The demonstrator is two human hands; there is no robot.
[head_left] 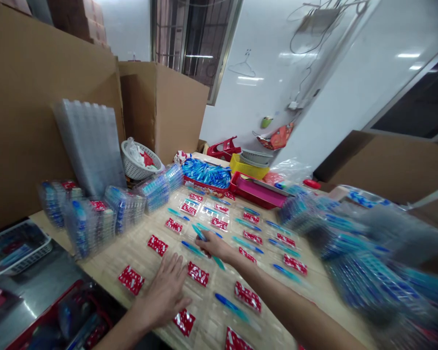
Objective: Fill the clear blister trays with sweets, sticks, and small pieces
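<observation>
My right hand [214, 244] is closed around blue-and-teal pens [198, 232], whose ends stick out at both sides of the fist; how many it holds I cannot tell. Beneath it, clear plastic trays [211, 287] lie in rows on the table, several with one pen and a red, white-patterned piece [198, 273] inside. My left hand [164, 288] rests palm down over the near trays with fingers spread, between two red pieces, holding nothing. A loose-looking pen [231, 307] lies in a tray to its right.
A red basket of blue pens [206, 173] stands at the back, beside a red tray [257, 192]. Stacked filled packs line the left [91, 226] and right [368, 272] sides. A white basket [140, 160] and cardboard boxes [178, 104] are behind.
</observation>
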